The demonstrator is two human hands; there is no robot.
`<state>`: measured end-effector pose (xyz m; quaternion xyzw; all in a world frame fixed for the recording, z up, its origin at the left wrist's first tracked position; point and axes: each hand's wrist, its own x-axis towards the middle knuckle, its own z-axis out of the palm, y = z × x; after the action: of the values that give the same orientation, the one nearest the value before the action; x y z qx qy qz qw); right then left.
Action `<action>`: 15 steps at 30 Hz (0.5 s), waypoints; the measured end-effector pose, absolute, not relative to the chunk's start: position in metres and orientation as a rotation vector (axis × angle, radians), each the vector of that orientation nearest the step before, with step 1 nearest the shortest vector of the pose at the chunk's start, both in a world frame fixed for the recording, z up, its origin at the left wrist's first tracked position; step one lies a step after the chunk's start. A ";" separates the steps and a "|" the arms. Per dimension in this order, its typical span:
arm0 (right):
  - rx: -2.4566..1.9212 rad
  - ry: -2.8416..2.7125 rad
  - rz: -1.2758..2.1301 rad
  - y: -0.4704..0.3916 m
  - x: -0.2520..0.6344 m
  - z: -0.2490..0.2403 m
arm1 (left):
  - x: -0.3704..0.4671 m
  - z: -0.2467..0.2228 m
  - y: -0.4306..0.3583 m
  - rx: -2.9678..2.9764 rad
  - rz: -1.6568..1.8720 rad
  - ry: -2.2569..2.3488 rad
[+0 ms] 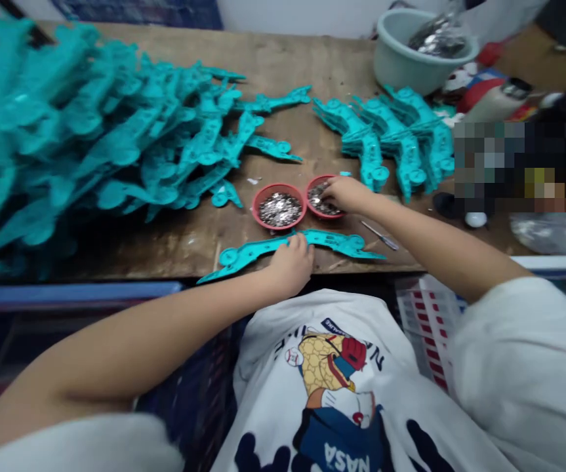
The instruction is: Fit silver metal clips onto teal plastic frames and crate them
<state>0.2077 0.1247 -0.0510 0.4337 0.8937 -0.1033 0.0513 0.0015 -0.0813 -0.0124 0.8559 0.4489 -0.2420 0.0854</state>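
A long, curved teal plastic part lies along the table's near edge. My left hand is closed over its middle, fingers on its far edge. Beyond it stand two red bowls side by side, a left bowl and a right bowl, both filled with small shiny metal pieces. My right hand reaches into the right bowl with its fingers drawn together among the pieces. Whatever is between those fingertips is hidden.
A large heap of teal parts covers the table's left side. Stacked teal parts stand at the right, before a pale tub holding a silvery bag. A thin metal tool lies near my right forearm. A white basket sits below the edge.
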 end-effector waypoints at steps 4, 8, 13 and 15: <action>1.193 2.716 -0.262 0.131 0.208 -0.057 | -0.005 -0.022 -0.073 2.629 -0.696 1.334; 1.291 2.797 -0.156 0.129 0.210 -0.058 | -0.007 -0.026 -0.066 2.708 -0.789 1.267; 1.238 2.747 -0.219 0.124 0.199 -0.055 | -0.006 -0.027 -0.069 2.709 -0.898 1.257; 1.232 2.721 -0.165 0.123 0.194 -0.050 | -0.004 -0.026 -0.070 2.723 -0.927 1.247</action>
<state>0.1942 0.1227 -0.0498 0.4105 0.9071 -0.0549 0.0749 -0.0042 -0.0697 -0.0257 0.8685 0.3979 -0.2955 0.0032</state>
